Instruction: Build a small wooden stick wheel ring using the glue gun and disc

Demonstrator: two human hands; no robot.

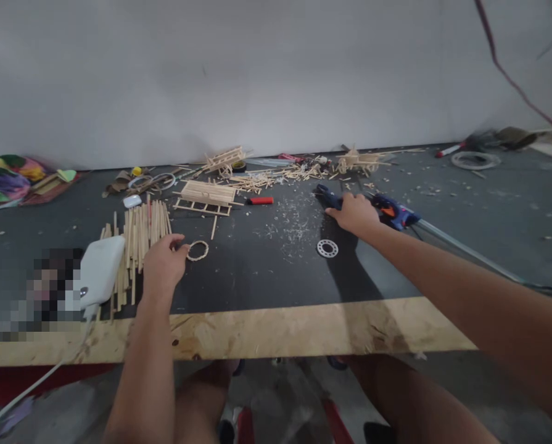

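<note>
**Left hand at a ring, right hand on a dark tool**

So the left hand (165, 262) has a narrow grip, thumb and fingertips right at the left rim of a small pale wooden ring (197, 259). Can't tell if they're actually pinching it. The right hand (358, 214) curls over a dark blue-black tool (327, 196), palm down; how tight that grip is, I can't tell.

For room: the dark-topped bench (257, 277) has a pale wooden front edge (266, 333), and both forearms cross above it. It's tight on the left, with a bundle of thin wooden sticks (139, 234) just beside that hand. Between the ring and a flat white disc with holes (327, 248) there's a decent dark stretch.

The ring sits just right of the left fingertips, well apart from the right hand. A blue glue gun with an orange trigger (398, 214) lies just right of the right hand.
</note>
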